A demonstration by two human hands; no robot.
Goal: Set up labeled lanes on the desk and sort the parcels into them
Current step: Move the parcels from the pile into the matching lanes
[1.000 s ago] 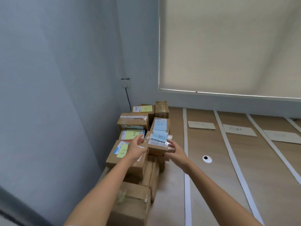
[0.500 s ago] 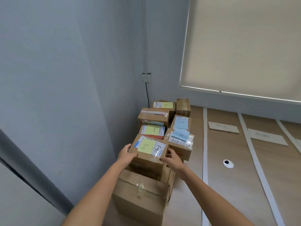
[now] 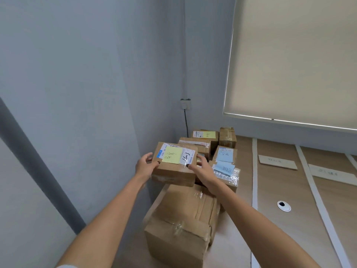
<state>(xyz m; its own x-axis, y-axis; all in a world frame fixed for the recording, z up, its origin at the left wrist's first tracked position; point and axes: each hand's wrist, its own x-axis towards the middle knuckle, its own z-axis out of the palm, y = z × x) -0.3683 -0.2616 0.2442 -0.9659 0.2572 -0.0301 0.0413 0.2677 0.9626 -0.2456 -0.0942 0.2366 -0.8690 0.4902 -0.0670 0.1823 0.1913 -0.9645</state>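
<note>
— Can you read anything on the held parcel [image 3: 174, 167]?
— Its yellow sticky note [image 3: 172, 155] carries handwriting, something like "DJF" in the lower line; the upper line is unclear. Beside it, the white shipping label [image 3: 187, 157] has large black marker strokes that I cannot make out.
— And the blue notes [image 3: 224, 161] on the neighbouring boxes?
— Handwritten, too small to read. The same goes for the lane cards [image 3: 277, 161] on the desk [image 3: 280, 186].

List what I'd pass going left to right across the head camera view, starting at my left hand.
left hand → parcel with the yellow note → right hand → parcel with the blue note → first white tape line → desk grommet
</note>
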